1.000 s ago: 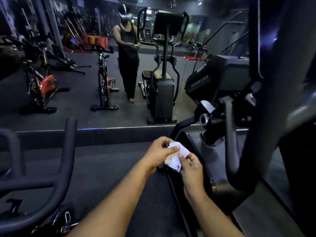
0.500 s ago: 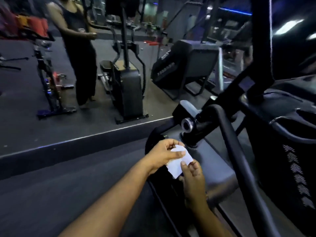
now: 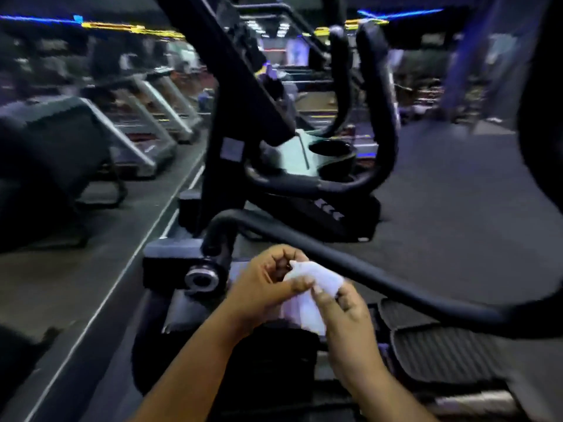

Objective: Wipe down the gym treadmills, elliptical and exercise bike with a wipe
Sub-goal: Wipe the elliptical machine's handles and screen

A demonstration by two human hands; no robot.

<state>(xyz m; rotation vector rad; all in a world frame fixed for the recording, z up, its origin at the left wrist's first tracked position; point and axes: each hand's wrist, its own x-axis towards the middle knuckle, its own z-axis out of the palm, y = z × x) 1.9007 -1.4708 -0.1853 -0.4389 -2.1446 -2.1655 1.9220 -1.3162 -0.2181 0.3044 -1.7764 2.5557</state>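
Pinching the white wipe (image 3: 310, 287) from both sides: left hand (image 3: 268, 284) with thumb and curled fingers on its upper left part, right hand (image 3: 344, 312) with thumb and fingertips on its lower right part. Held in the air between the hands, touching no machine, just above the dark base of the elliptical (image 3: 274, 354). Compared with a moment ago, more unfolded and pulled longer, and turned away from the mirror toward the elliptical itself. Probably preparing a fresh face of the wipe, wiping not yet begun.

Crossing just behind the hands, a curved black arm bar (image 3: 396, 287), nearest surface and also in the way of reaching the console tray (image 3: 320, 153) and handlebar loop (image 3: 377, 141) beyond. At the right, ribbed foot pedal (image 3: 441, 348). At the far left, row of treadmills (image 3: 146, 123), well apart, rather blurred.
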